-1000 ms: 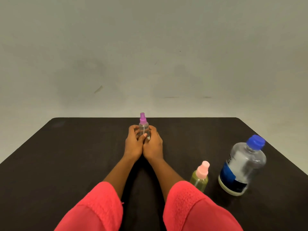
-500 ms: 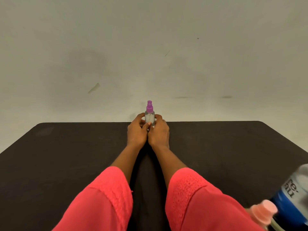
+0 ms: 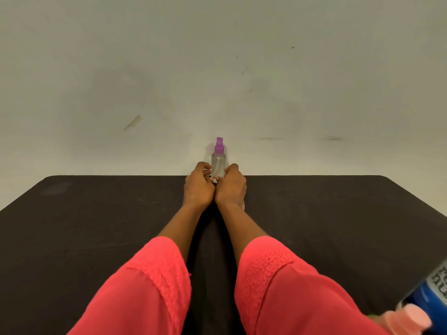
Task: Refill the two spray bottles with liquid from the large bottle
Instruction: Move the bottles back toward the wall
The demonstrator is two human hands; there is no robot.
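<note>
A small clear spray bottle with a purple cap stands upright near the far edge of the black table. My left hand and my right hand hold its lower half from either side, thumbs meeting in front. At the bottom right corner, the second spray bottle with a pink cap shows only its top. Behind it the large bottle with a blue label is cut off by the frame; its cap is out of view.
A plain pale wall rises right behind the table's far edge. My red sleeves cover both forearms in the foreground.
Both hands have carried the purple-capped bottle farther away toward the table's back edge. The view has tilted up, so the pink-capped and large bottles have slid to the bottom right corner.
</note>
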